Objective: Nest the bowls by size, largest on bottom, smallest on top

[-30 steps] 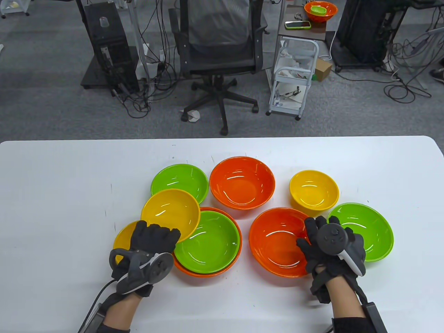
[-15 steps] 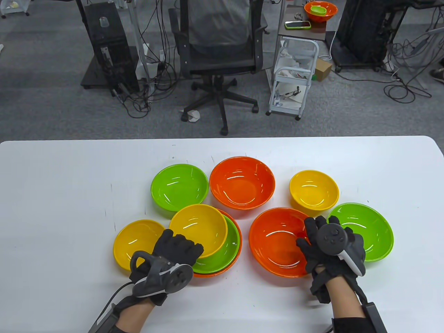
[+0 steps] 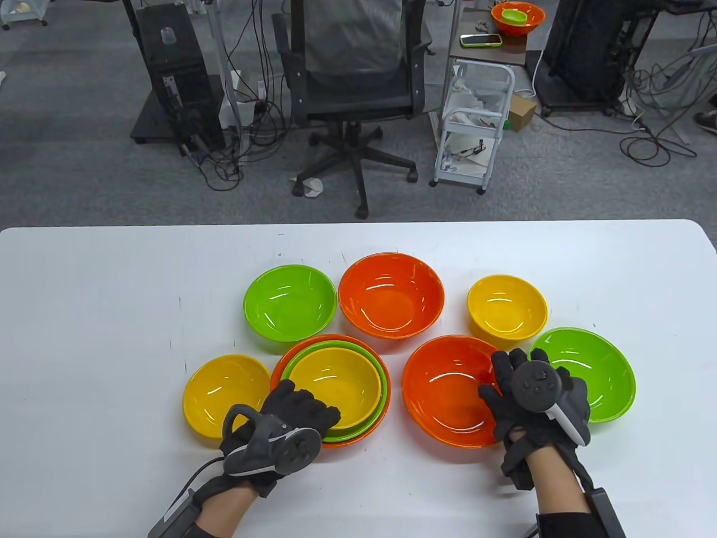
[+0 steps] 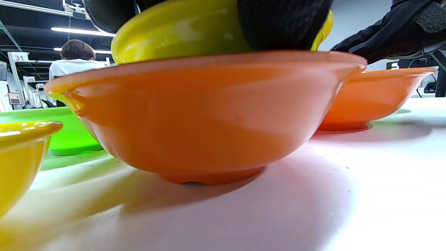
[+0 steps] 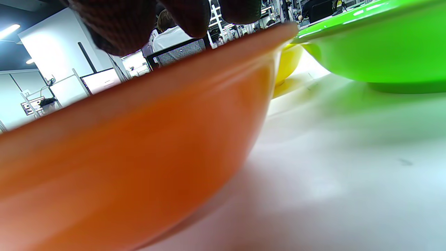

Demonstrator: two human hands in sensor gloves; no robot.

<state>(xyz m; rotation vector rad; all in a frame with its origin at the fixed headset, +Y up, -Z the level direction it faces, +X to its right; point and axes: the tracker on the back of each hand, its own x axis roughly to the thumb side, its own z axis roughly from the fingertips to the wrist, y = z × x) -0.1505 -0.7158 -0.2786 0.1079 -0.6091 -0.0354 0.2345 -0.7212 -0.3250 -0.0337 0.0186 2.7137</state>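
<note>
My left hand [image 3: 305, 406] grips the near rim of a small yellow bowl [image 3: 336, 386]. That bowl sits inside a green bowl [image 3: 383, 392], which is nested in an orange bowl [image 3: 358, 440]. In the left wrist view my fingers [image 4: 282, 21] lie over the yellow bowl [image 4: 181, 31], above the orange bowl [image 4: 209, 115]. My right hand [image 3: 507, 381] holds the right rim of a second large orange bowl [image 3: 442, 392]. In the right wrist view my fingers [image 5: 115, 24] hang over that bowl's rim [image 5: 122, 146].
Loose bowls stand around on the white table [image 3: 84, 291]: a yellow one [image 3: 224, 395] at the left, a green one [image 3: 288, 302] and an orange one [image 3: 390, 294] behind, a yellow one [image 3: 507, 308] and a green one [image 3: 594, 370] at the right.
My left hand carried the yellow bowl rightward from over the left yellow bowl and lowered it into the green bowl. The right hand has not moved.
</note>
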